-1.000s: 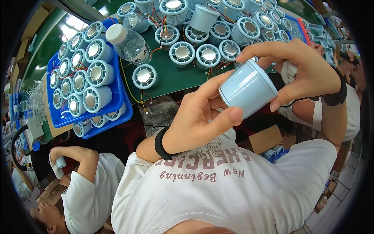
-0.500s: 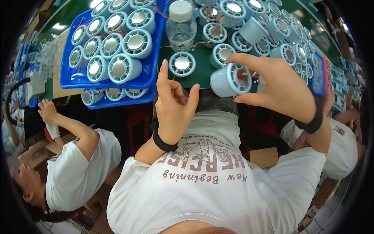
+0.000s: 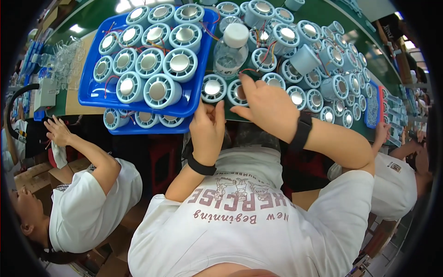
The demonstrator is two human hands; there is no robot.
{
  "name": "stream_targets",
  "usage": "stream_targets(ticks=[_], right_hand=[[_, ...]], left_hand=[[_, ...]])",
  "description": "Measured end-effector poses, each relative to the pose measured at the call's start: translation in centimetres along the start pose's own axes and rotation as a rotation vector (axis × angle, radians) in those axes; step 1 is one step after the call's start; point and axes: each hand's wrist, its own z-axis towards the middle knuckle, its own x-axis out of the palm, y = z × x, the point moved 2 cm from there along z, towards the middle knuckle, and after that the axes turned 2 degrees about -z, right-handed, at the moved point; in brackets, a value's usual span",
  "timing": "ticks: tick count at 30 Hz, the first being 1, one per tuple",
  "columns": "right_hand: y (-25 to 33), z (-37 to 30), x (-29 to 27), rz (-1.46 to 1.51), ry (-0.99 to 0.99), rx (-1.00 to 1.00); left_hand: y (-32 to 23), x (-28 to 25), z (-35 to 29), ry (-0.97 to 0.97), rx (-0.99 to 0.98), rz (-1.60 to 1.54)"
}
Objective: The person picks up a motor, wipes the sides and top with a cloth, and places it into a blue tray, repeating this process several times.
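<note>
My right hand [image 3: 272,105] has its thumb and index finger around a light-blue plastic cylinder [image 3: 233,98], with a spoked rim and a round metallic centre, at the table's front edge. Directly left of it stands a similar cylinder with a silver disc [image 3: 213,88]. My left hand [image 3: 207,134] is just below that one, beside the front right corner of the blue tray [image 3: 184,107]. Its fingers are curled toward the thumb; whatever may be between them cannot be made out. Several more such cylinders with thin coloured wires stand in the tray.
A clear bottle with a white cap [image 3: 230,48] stands behind the held cylinder. Many more cylinders [image 3: 334,87] crowd the green table at right. Under the upper tray is another blue tray [image 3: 152,130]. A person [image 3: 92,198] sits at left, another [image 3: 392,180] at right.
My right hand has moved left with the cylinder and brought it to the table edge beside the silver-disc one. My left hand's raised index finger has curled in, lower and near the tray corner.
</note>
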Motion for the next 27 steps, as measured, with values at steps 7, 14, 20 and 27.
stream_targets(ticks=[7,14,20,27], right_hand=[[-0.7,-2.5,-5.2,-0.076,-0.04,0.028],[-14.7,-7.0,-20.6,-0.116,-0.321,0.4],[-32.8,-4.2,-23.3,-0.241,0.008,0.691],[-45.9,4.7,-16.8,-0.144,0.159,0.713]], left_hand=[[0.9,0.8,-1.7,0.071,-0.047,-0.332],[0.2,-1.4,-4.2,0.148,-0.103,-0.432],[-0.9,-1.4,-2.7,0.673,0.228,-0.329],[-2.8,0.4,-1.9,0.958,-0.012,-0.687]])
